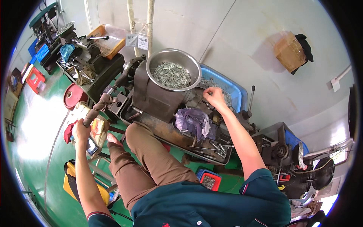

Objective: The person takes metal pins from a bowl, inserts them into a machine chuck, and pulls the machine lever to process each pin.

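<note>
My left hand is closed round the end of a long lever handle wrapped in brown cloth, at the left of a bench machine. A steel bowl full of small metal pins sits on top of the machine. To the right of the bowl, my right hand is at the machine's working end, its fingers pinched together. Whatever they hold is too small to make out. Just below that hand, a purple rag lies on the machine. Behind it stands a blue bin holding metal pieces.
The machine's tray holds loose tools at its near right. A red bin of small parts is on the green floor below. Other machines stand at left and right. A cardboard box is against the wall.
</note>
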A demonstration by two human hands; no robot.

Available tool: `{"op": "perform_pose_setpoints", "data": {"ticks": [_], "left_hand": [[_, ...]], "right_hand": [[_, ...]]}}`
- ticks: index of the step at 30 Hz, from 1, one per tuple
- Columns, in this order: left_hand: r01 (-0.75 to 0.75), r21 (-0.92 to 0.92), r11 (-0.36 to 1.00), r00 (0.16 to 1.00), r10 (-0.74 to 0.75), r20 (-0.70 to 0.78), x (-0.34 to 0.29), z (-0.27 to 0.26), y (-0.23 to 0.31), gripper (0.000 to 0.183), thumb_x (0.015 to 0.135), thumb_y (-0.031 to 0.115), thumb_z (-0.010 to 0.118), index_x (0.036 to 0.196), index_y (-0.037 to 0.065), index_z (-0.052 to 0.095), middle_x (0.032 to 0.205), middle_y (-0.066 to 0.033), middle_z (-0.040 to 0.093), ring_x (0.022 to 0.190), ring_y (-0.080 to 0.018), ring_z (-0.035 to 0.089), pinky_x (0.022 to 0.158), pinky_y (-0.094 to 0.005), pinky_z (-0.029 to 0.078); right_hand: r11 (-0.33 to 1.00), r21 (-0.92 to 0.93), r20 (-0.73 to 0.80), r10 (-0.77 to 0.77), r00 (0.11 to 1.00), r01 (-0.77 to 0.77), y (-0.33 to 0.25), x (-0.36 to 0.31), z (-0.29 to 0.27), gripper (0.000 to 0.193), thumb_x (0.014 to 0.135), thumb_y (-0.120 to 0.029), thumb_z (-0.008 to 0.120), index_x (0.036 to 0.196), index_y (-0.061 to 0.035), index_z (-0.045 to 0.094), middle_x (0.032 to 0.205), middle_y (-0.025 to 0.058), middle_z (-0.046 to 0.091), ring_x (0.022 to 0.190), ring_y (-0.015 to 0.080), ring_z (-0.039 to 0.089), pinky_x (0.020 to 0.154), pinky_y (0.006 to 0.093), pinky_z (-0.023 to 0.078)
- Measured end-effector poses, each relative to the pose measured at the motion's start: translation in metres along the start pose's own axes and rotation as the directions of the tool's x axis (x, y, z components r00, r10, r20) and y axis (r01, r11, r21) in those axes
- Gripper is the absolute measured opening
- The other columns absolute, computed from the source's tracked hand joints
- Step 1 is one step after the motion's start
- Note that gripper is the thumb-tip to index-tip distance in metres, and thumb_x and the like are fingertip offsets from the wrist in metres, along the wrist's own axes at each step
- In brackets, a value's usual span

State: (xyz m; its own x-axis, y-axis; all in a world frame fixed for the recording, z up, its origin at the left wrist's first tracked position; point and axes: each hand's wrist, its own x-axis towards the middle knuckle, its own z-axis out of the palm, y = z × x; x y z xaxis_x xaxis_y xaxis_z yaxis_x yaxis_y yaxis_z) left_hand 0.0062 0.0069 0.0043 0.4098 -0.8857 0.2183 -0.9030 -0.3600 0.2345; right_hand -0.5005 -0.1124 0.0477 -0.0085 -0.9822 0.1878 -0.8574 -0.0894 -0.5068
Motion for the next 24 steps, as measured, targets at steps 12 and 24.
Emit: {"op": "perform_pose_setpoints", "data": {"ticks": [12, 24], "left_hand": [[0.158, -0.043, 0.986, 0.987, -0.159, -0.015, -0.05, -0.005, 0.048, 0.017, 0.065, 0.02, 0.057, 0.076, 0.007, 0.057, 0.067, -0.0182, 0.057, 0.066, -0.0349, 0.056, 0.058, -0.042, 0.044], [0.22, -0.143, 0.965, 0.975, -0.213, 0.062, -0.081, -0.004, 0.076, 0.026, 0.064, 0.023, 0.059, 0.082, 0.005, 0.054, 0.072, -0.0182, 0.057, 0.071, -0.0347, 0.055, 0.061, -0.0417, 0.044]], "right_hand": [[0.98, 0.189, 0.26, 0.009, 0.965, -0.06, -0.007, 0.004, 0.022, 0.023, 0.059, -0.022, 0.06, 0.072, -0.0026, 0.062, 0.071, 0.0127, 0.061, 0.071, 0.0239, 0.058, 0.069, 0.0304, 0.043], [0.996, 0.055, 0.277, -0.082, 0.957, 0.07, 0.025, 0.03, -0.009, 0.019, 0.059, -0.02, 0.059, 0.071, -0.0054, 0.062, 0.071, 0.0102, 0.061, 0.073, 0.0234, 0.058, 0.068, 0.0317, 0.044]]}}
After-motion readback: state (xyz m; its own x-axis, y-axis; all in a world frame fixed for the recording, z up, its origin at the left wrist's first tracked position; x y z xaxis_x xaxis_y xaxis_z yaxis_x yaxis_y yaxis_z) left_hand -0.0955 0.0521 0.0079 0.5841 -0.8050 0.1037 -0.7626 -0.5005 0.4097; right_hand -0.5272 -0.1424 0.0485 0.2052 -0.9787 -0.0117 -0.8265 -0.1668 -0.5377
